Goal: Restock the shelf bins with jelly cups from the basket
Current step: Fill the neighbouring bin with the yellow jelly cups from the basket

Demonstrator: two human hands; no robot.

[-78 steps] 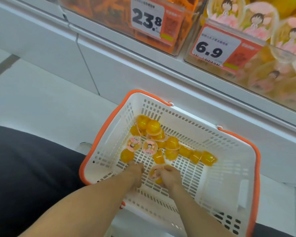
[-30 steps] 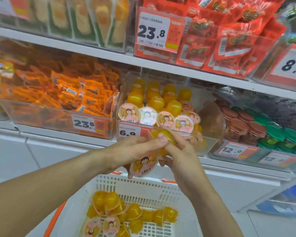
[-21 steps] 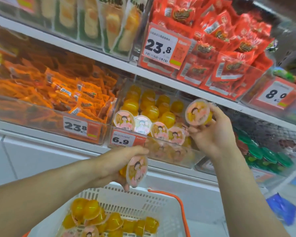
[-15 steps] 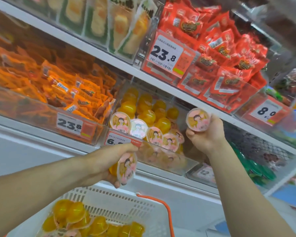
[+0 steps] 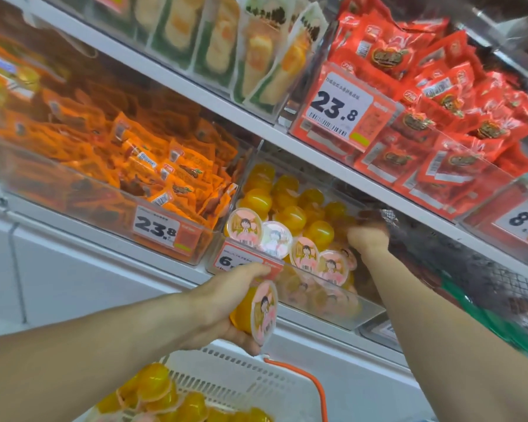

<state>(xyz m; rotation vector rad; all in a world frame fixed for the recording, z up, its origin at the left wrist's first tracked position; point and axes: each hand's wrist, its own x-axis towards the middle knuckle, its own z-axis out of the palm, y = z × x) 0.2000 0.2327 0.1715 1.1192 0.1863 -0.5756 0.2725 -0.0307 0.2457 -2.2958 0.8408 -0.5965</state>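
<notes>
The shelf [image 5: 171,86] fills most of the view, with clear bins lined up along its front edge. On the upper level, green-and-yellow snack packs [image 5: 226,47] are stacked upright, with red packets [image 5: 433,117] piled next to them behind a 23.8 price tag [image 5: 339,112]. On the lower level an orange-packet bin [image 5: 104,178] is parked toward the left, also tagged 23.8.

Just beside that, the jelly cup bin [image 5: 333,306] is seen, loaded with yellow jelly cups [image 5: 290,214]; a row of them is tipped forward at the front edge so the pink cartoon lids [image 5: 246,226] are showing. Its tag is partly covered, only a 6 can be read.

Down at the bottom edge, the white basket [image 5: 241,382] with an orange handle [image 5: 314,388] is caught, more yellow cups [image 5: 153,382] lying in it.

As for the hands: the left hand [image 5: 223,306] is held below the bin's front edge, fingers and thumb wrapped round one held cup [image 5: 261,312], which is turned on its side with the lid facing right. The right hand [image 5: 368,236] is pushed into the right end of the jelly bin, over the cups at the back. Its fingers look curled, but it's blurred and what's inside the grip can't be made out, so whether anything is held there can't be told.
</notes>
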